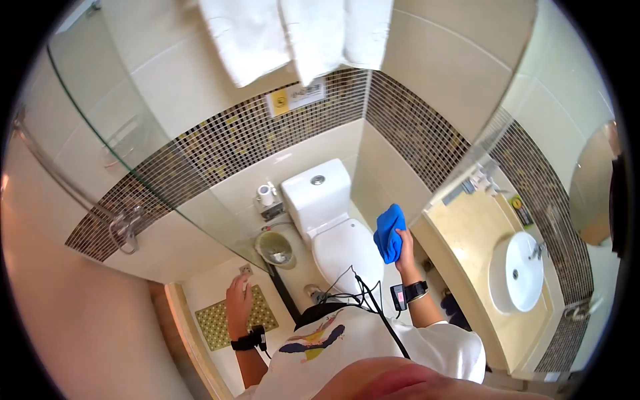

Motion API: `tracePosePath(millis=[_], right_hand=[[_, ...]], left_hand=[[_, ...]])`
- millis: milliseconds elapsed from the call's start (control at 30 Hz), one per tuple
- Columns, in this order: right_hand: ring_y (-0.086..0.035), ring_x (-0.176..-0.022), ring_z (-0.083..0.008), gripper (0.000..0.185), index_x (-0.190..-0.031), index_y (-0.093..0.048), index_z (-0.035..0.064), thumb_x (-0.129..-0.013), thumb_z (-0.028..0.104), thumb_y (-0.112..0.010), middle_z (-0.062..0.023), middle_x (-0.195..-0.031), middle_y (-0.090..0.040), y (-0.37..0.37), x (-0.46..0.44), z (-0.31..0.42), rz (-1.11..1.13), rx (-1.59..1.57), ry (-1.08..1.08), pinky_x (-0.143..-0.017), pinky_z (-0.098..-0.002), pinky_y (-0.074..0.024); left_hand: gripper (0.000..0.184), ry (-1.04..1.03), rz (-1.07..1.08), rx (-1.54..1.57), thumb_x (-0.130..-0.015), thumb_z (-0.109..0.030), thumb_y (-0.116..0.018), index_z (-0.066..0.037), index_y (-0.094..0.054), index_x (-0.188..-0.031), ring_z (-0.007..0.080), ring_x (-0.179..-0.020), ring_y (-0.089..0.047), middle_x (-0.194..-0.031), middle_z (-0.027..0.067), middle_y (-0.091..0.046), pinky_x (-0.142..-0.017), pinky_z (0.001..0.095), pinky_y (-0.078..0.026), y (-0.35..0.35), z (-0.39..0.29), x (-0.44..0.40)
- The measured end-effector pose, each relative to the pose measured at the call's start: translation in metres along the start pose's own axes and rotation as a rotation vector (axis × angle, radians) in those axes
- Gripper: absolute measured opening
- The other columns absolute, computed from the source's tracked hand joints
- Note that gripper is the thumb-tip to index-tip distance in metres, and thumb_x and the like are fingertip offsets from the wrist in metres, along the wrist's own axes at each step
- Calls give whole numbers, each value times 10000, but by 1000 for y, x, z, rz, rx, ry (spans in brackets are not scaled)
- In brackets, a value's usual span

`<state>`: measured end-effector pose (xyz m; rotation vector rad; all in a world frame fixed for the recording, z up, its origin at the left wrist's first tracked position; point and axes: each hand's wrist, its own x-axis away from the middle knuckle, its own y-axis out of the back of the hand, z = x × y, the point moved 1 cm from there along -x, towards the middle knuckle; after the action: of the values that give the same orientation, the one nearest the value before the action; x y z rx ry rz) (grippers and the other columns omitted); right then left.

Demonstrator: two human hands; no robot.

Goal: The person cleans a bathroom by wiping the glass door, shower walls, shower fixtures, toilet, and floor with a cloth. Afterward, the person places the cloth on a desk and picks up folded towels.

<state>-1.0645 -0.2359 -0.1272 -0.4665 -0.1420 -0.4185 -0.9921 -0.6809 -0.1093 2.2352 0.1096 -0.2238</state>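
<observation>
Grip: on the head view I count two hands; the right hand (405, 251) is closed on one blue cloth (389, 235), and the left hand (239, 301) is open, its fingers loosely extended.
Blue cloth: one, folded and bunched, held in the right hand's fingers and sticking out past them, just right of the toilet lid from where I look; I can't tell its height above the floor.
Toilet: one toilet (347, 257), lid down, one round flush button (318, 180) on its tank, between my two hands and beyond them.
Roll and bin: one paper roll (266, 195) on the wall and one bin (275, 249) below it, some pale litter inside, both left of the toilet.
Mat: one green patterned mat (215, 326), near the left hand.
Bench: one bench (460, 230) to my right, bearing one white basin (517, 283) with one tap (537, 251).
Towels: three white towels (310, 37), hanging over a mosaic band.
Wrists: two black straps (248, 339), one per wrist.
</observation>
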Motion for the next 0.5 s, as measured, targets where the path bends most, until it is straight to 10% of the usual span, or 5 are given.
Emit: tracePosePath(millis=[167,500], right_hand=[[-447,-1091,-195,532,-1288,-338,-17,-831,195,-506,-126,-1225,-450,18,-16,78,-143,180,438,-921,-283,-352],[-299,-1248,-373,626,-1294,-358,64,-713,96,-589,-122,-1333,-383,-67,-75,358,-394,1118,1864,-1027,-526,-138]], left_hand=[[341,285,401,45,-846,-248,-513,-43,-523,-1119,312,-886,-577,-978,162,-597,-782,391,-438,-39,11,-2],[356,5,240,4,-823,-241,-555,-8,-530,-1091,321,-978,-534,-1056,182,-563,-815,371,-429,-56,-62,-73]])
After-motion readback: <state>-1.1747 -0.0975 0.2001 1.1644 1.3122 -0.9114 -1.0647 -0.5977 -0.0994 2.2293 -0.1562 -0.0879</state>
